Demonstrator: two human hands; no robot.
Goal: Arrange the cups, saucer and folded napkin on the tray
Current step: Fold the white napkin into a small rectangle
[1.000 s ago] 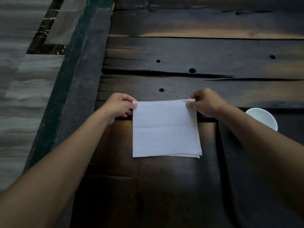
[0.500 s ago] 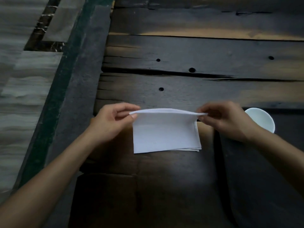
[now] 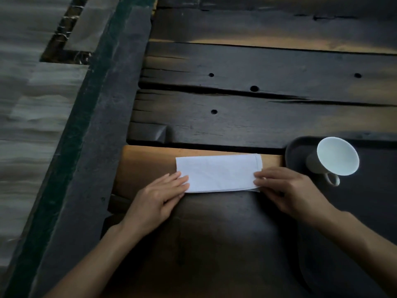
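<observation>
Dark cracked plank table (image 3: 257, 117); left hand (image 3: 159, 198), right hand (image 3: 287, 190) flat, pressing napkin (image 3: 219, 173).

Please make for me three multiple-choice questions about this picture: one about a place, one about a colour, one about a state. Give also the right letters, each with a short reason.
1. Where does the cup stand?
A) on the dark tray
B) on a shelf
C) on a saucer

2. What colour is the napkin?
A) red
B) white
C) green

3. How do the left hand and the right hand meet the napkin?
A) both lift it in the air
B) each rests its fingers on a near corner while it lies flat on the table
C) neither touches it

Answers:
1 A: the cup's base sits inside the tray's rim.
2 B: the napkin is plain white against the dark wood.
3 B: the fingers of both hands lie on the folded napkin's near corners.
</observation>
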